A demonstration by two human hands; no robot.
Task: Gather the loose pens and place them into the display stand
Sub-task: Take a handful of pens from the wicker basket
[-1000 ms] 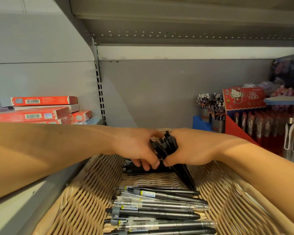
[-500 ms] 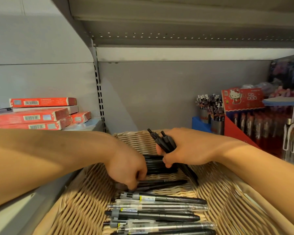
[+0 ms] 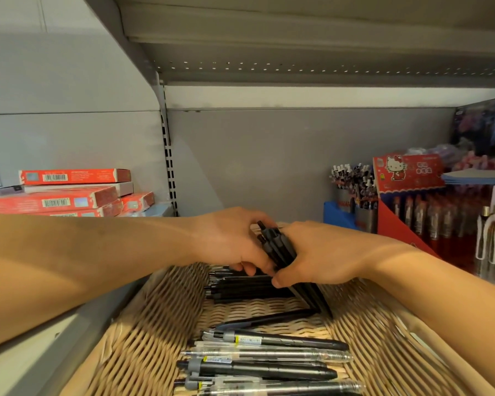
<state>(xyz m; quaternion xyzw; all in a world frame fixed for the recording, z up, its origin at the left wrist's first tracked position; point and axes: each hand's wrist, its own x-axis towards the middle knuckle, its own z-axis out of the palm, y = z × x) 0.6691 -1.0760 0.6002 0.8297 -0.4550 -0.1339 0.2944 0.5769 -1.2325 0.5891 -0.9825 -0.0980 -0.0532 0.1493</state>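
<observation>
You are holding a bundle (image 3: 277, 247) of black pens over the far end of the basket (image 3: 383, 338), gripped between both hands. Your right hand (image 3: 323, 252) is wrapping it from the right, thumb tucked under and fingers curled round the barrels; your left hand (image 3: 229, 241) is closing on it from the left, fingertips pinching at the lower part. The bundle is slanting, caps up toward the back wall, tips reaching down to the basket floor near the right wall.

Judging by what lies here, you are only partway through gathering. A black stack (image 3: 246, 287) is lying crosswise on the floor at the far end, just under your hands. One dark pen (image 3: 266, 320) is lying alone mid-floor, and a loose row (image 3: 269, 358) of black and clear pens is filling the near end. None of these is in your grip yet.

The stand (image 3: 406, 224), a red one on the shelf to the basket's right, is holding red pens; whether it is the intended one I cannot tell. Nothing from your bundle is in it, so the placing is looking wholly undone.
</observation>
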